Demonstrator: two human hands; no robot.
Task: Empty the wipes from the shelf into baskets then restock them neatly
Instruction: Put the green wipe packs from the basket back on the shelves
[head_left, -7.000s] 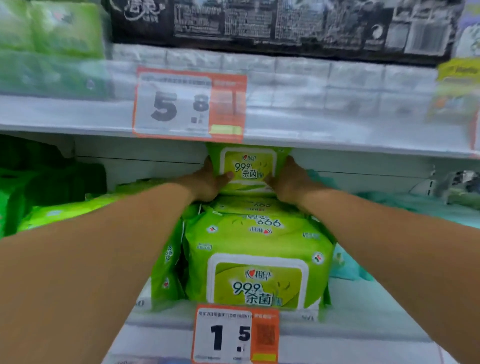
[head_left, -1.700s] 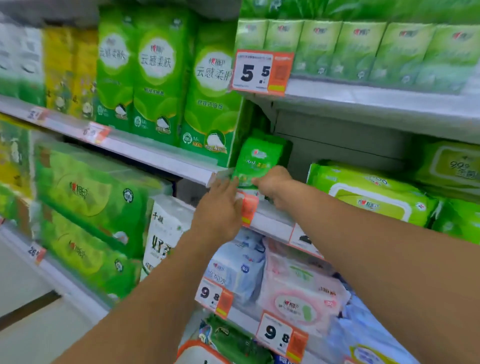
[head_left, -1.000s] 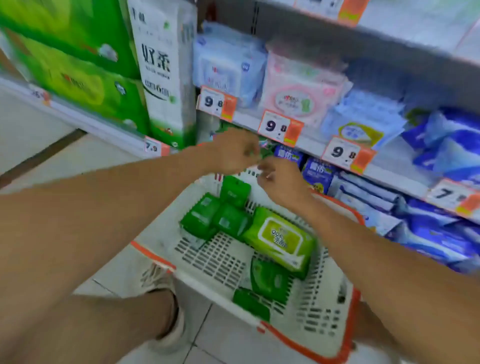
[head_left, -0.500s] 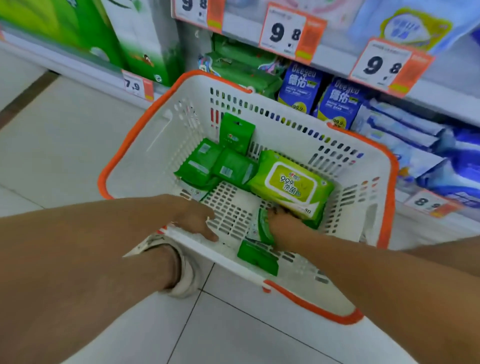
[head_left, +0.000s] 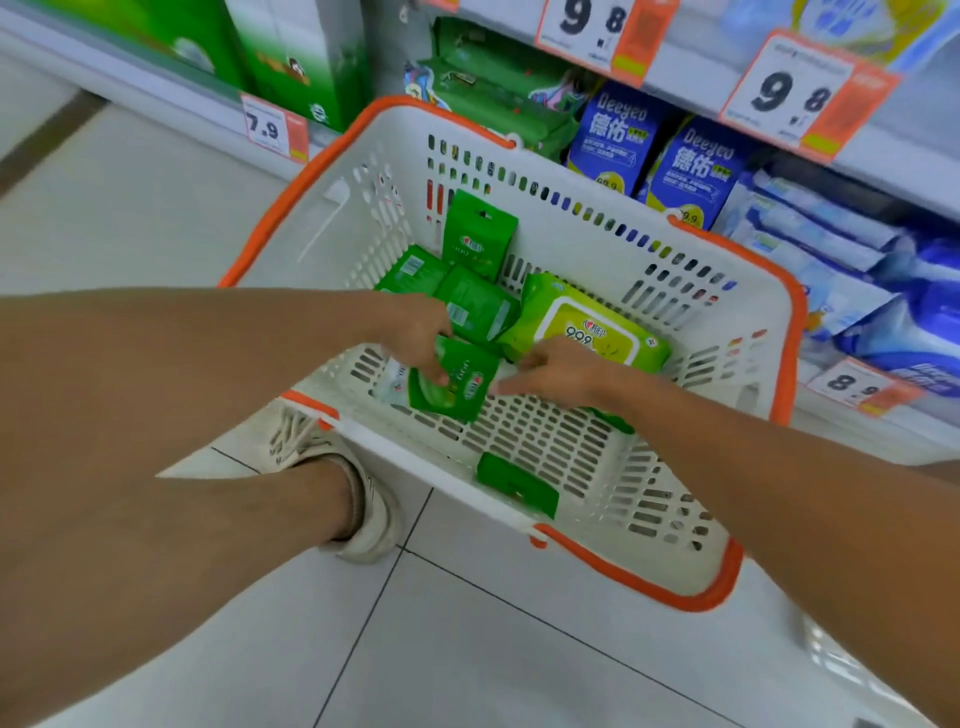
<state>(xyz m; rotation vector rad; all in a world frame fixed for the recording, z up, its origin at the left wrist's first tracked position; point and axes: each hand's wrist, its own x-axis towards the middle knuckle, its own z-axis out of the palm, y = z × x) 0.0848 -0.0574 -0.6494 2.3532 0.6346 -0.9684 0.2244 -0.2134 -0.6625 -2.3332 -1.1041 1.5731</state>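
Observation:
A white basket with an orange rim (head_left: 613, 566) stands on the floor in front of the shelves. Inside lie a big lime-green wipes pack (head_left: 597, 332), several small dark-green wipes packs (head_left: 475, 306) near its far left corner, and one more small pack (head_left: 517, 483) by the near wall. My left hand (head_left: 415, 332) is shut on a small green wipes pack (head_left: 457, 382) just above the basket floor. My right hand (head_left: 556, 371) reaches in beside that pack, fingers spread flat, holding nothing that I can see.
Low shelves behind the basket hold green packs (head_left: 493, 93), blue Deeyeo bags (head_left: 691, 166) and blue-white packs (head_left: 857, 270), with orange price tags (head_left: 795, 93) on the shelf edges. A foot in a beige shoe (head_left: 337, 483) stands left of the basket on pale floor tiles.
Both hands came down from the shelf into the basket. In the last half second my left hand left the basket's near rim and took hold of a small green pack; my right hand shifted right.

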